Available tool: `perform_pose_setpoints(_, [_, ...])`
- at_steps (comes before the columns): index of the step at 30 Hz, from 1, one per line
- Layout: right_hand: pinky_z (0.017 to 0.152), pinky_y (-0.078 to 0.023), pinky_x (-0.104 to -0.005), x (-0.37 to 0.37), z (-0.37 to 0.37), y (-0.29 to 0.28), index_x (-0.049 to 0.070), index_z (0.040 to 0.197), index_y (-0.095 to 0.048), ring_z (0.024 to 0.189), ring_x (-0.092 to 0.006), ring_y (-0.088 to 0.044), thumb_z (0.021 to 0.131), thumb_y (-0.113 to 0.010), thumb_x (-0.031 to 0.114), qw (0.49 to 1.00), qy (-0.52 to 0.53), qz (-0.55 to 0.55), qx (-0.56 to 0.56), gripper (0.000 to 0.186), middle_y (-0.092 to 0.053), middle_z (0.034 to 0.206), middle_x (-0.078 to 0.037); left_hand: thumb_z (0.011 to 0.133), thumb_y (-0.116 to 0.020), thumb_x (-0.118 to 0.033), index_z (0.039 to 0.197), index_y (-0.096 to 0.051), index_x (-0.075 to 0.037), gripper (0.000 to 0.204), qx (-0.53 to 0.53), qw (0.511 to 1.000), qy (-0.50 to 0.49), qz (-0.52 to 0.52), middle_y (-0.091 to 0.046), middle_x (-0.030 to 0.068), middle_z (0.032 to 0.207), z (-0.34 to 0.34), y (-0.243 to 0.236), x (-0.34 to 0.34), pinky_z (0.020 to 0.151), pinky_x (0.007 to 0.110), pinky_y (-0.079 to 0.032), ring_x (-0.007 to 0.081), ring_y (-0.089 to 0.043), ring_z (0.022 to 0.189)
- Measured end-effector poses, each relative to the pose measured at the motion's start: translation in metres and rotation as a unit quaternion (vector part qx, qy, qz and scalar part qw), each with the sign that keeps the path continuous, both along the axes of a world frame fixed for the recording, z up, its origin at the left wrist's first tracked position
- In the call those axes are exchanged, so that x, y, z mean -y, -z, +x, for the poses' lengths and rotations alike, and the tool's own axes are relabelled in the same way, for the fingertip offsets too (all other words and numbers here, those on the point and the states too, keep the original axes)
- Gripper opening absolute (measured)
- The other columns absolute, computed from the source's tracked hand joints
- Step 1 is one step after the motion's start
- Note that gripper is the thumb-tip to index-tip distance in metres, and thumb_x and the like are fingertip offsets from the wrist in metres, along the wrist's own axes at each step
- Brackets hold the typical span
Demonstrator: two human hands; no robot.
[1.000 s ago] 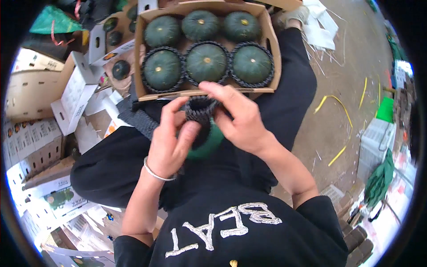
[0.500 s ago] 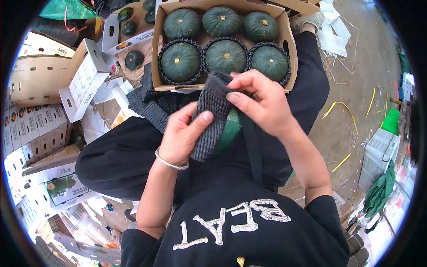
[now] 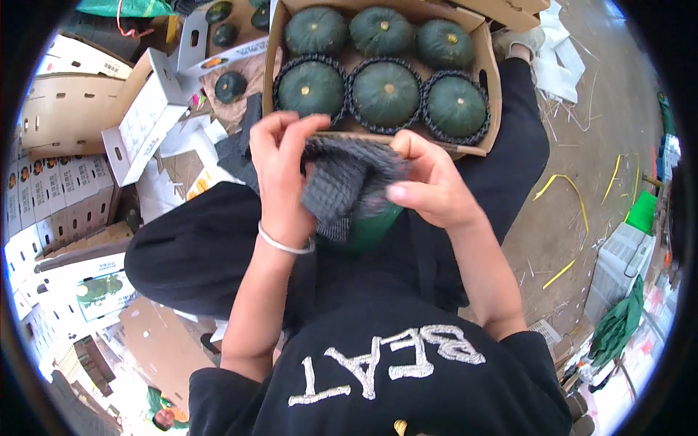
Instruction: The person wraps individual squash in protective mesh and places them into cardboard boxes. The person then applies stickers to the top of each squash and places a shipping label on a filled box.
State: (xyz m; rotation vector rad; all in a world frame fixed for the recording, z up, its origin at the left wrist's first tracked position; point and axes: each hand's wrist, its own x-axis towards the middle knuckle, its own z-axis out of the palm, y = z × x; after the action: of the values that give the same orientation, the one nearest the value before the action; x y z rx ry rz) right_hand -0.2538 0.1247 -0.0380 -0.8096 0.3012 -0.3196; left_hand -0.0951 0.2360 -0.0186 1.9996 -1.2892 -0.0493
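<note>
Left hand (image 3: 282, 182) spread, right hand (image 3: 440, 187) pinching dark-grey tubular mesh (image 3: 338, 190) — stretching step, I reckon, so next move needs even tension.

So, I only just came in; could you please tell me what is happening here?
A seated person is spreading a dark mesh piece above their lap. The left grip has its fingers raised at one side of it; the right grip pinches the other. Just beyond is an open cardboard box with six dark green squashes in two rows. The nearer three each sit in a dark mesh ring; no rings show around the far three.
</note>
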Motion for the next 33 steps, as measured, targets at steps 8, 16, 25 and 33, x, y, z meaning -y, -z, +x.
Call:
perform_pose_setpoints(8, [0.056, -0.047, -0.0201, -0.017, -0.002, -0.007, 0.003, 0.115, -0.043, 0.068, -0.0085, -0.058, 0.076, -0.068, 0.005, 0.974, -0.139, 0.171, -0.046, 0.047, -0.062, 0.088, -0.007, 0.096, -0.040, -0.034, 0.136, -0.027, 0.001, 0.055, -0.825, 0.520, 0.140, -0.172, -0.042, 0.0018, 0.076, 0.015, -0.007, -0.007, 0.058, 0.023, -0.044, 0.0088, -0.042, 0.068])
perform_pose_setpoints(16, [0.059, -0.050, -0.0227, -0.005, -0.003, 0.003, 0.007, 0.106, -0.042, 0.072, -0.0103, -0.060, 0.079, -0.065, 0.005, 0.976, -0.068, 0.201, -0.049, 0.035, -0.061, 0.089, -0.006, 0.092, -0.047, -0.022, 0.129, -0.039, 0.004, 0.046, -0.745, 0.662, 0.068, 0.038, -0.063, 0.0127, 0.099, 0.017, 0.005, -0.020, 0.079, 0.026, -0.047, 0.0156, -0.061, 0.087])
perform_pose_setpoints(25, [0.065, -0.043, -0.0227, -0.004, -0.023, 0.003, 0.002, 0.089, -0.057, 0.073, -0.0060, -0.052, 0.067, -0.074, 0.009, 0.964, -0.252, -0.048, -0.065, 0.029, -0.058, 0.080, 0.002, 0.093, -0.048, -0.032, 0.137, -0.026, -0.003, 0.057, -0.838, 0.521, 0.106, -0.125, -0.048, 0.0014, 0.068, 0.006, -0.010, -0.016, 0.055, 0.020, -0.039, 0.0074, -0.044, 0.058])
perform_pose_setpoints(33, [0.078, -0.046, -0.0356, 0.124, 0.136, -0.005, -0.006, 0.092, -0.055, 0.089, -0.0274, -0.060, 0.079, -0.053, 0.018, 0.870, 0.110, -0.451, -0.166, 0.027, -0.062, 0.092, -0.018, 0.087, -0.055, -0.018, 0.088, -0.055, 0.002, 0.020, -0.394, 0.916, -0.076, 0.000, -0.059, 0.0047, 0.079, 0.078, 0.030, 0.077, 0.062, 0.026, -0.046, 0.0106, -0.055, 0.069])
